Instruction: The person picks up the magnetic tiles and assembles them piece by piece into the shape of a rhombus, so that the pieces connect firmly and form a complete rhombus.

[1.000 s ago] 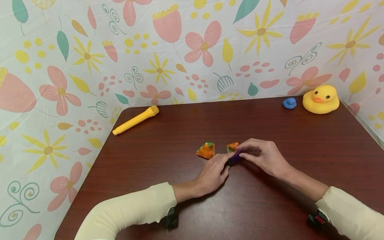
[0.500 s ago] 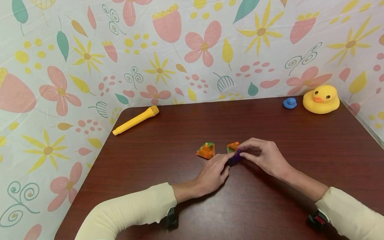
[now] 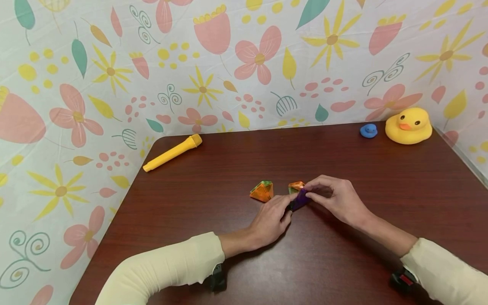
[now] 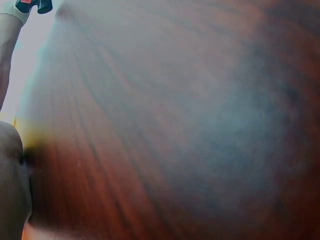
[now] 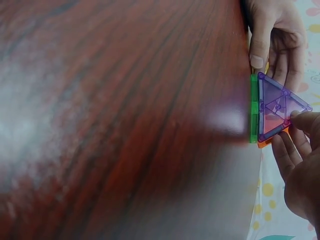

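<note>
My right hand [image 3: 339,200] pinches a purple triangular magnetic tile [image 5: 271,92] near its tip, thumb on the near face. The tile stands tilted up, its long edge along a green magnetic tile [image 5: 254,127] near the table. From the left, my left hand [image 3: 268,220] grips the other end of these tiles between thumb and fingers; its fingertips are partly hidden. Orange shows under the purple tile's lower corner in the right wrist view. Just behind the hands is an orange and green tile piece [image 3: 295,186], partly covered. The left wrist view catches mostly blurred tabletop.
A second orange and green tile shape [image 3: 262,192] sits just beyond my left hand. On the brown table [image 3: 228,165] a yellow toy microphone [image 3: 172,153] lies at back left. At back right are a small blue duck [image 3: 368,131] and a big yellow duck [image 3: 408,126].
The purple tile and my right fingertips have shifted very slightly. My left hand and the other things stay in place.
</note>
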The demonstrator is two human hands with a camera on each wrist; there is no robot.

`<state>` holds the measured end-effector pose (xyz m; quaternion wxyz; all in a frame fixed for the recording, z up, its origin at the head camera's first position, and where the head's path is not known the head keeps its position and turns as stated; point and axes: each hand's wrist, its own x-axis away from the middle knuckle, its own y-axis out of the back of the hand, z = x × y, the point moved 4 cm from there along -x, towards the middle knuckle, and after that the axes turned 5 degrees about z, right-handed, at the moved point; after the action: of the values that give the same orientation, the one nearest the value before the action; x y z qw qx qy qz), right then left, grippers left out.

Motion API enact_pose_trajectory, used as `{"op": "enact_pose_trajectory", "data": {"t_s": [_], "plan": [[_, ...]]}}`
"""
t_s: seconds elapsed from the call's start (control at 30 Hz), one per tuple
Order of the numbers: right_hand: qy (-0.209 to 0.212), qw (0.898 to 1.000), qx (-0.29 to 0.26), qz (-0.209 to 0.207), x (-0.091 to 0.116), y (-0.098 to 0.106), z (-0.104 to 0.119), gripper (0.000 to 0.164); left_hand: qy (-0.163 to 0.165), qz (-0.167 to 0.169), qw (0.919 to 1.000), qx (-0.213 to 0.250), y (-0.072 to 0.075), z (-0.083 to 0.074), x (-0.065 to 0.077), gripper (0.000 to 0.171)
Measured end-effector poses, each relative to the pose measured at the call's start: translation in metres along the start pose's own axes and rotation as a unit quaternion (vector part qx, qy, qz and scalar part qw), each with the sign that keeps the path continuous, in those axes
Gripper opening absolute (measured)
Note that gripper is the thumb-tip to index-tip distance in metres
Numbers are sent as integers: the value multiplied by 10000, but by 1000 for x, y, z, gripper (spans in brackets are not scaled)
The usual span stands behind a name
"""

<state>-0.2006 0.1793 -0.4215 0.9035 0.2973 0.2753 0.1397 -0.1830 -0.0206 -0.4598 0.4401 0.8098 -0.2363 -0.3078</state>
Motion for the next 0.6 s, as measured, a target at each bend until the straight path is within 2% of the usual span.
{"op": "enact_pose_trajectory", "data": {"t_s": [0.27,0.6], "plan": [[-85,9998,131,-136,-1,-1,1,31,68,25,10000,41,0,0,1,54],[-172,9994,222,-199,1,-1,-3,32,76,-10,10000,-12,0,1,0,54]]}}
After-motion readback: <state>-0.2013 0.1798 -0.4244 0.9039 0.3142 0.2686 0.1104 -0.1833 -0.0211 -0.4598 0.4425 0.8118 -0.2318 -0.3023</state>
